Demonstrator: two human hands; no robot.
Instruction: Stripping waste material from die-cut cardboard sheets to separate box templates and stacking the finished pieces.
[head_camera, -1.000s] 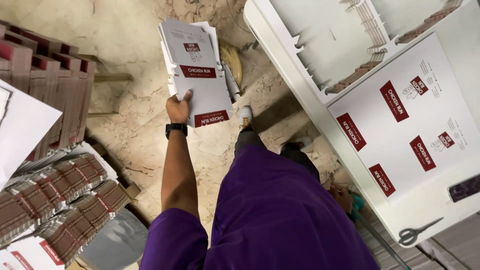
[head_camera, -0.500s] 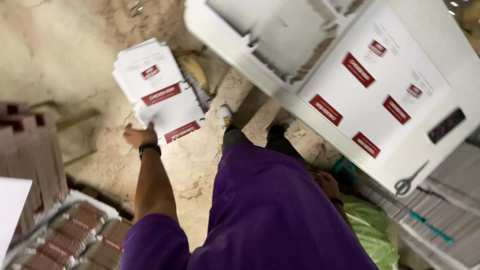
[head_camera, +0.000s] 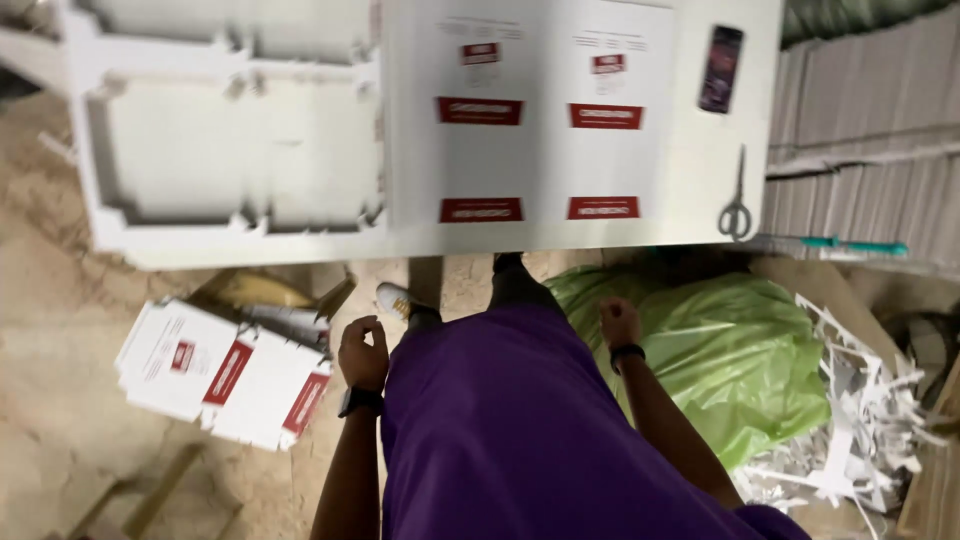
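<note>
Standing over the sandy floor, the person in the purple garment has both hands free. At the lower left of the frame the left hand (head_camera: 362, 352) hangs loosely curled with a dark watch at the wrist, holding nothing; just beside it, further left, a stack of flat white cartons (head_camera: 222, 372) with red panels lies on the ground, apart from the fingers. Right of centre, the right hand (head_camera: 619, 322) is drawn into a loose fist, also gripping nothing, hovering in front of a green plastic bag (head_camera: 735, 350).

Across the top of the frame a white table (head_camera: 690, 215) carries printed white sheets (head_camera: 535, 110) with red bars, a dark phone (head_camera: 721, 68) and scissors (head_camera: 736, 195) near its right edge. White die-cut scraps (head_camera: 860, 420) pile up at the lower right.

By my reading, the carton stack is set down and the hands sit between loads. Picking up anything further would call for turning to the table and opening a hand over the sheets.
</note>
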